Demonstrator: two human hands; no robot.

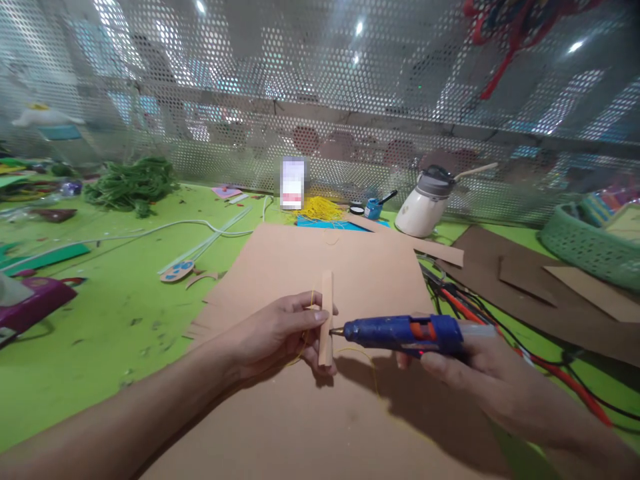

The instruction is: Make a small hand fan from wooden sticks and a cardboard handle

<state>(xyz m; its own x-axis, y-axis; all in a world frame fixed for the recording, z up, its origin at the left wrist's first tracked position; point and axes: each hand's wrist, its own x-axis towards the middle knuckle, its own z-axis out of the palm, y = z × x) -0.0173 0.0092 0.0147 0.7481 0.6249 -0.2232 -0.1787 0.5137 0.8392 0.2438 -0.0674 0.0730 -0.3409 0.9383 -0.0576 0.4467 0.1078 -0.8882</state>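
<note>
My left hand [295, 327] pinches a narrow tan strip [326, 340], which looks like folded card, holding it upright above a large tan sheet [280, 260]. A thin yellow thread [376, 380] loops around the left fingers and trails over the sheet to the right. In my right hand [475, 373] is a blue hot glue gun [385, 330], gripped by its handle. Its metal nozzle meets or nearly meets the strip's right edge. A clear glue stick [477, 330] pokes out of the gun's back end.
Red and black cords [565, 373] run along the right. Behind stand a white jar [420, 207], a blue paint pot [373, 208], yellow threads [320, 208] and a blurred phone-like screen [293, 183]. Brown boards [480, 273] and a green basket [575, 233] lie right; green strands [130, 183] left.
</note>
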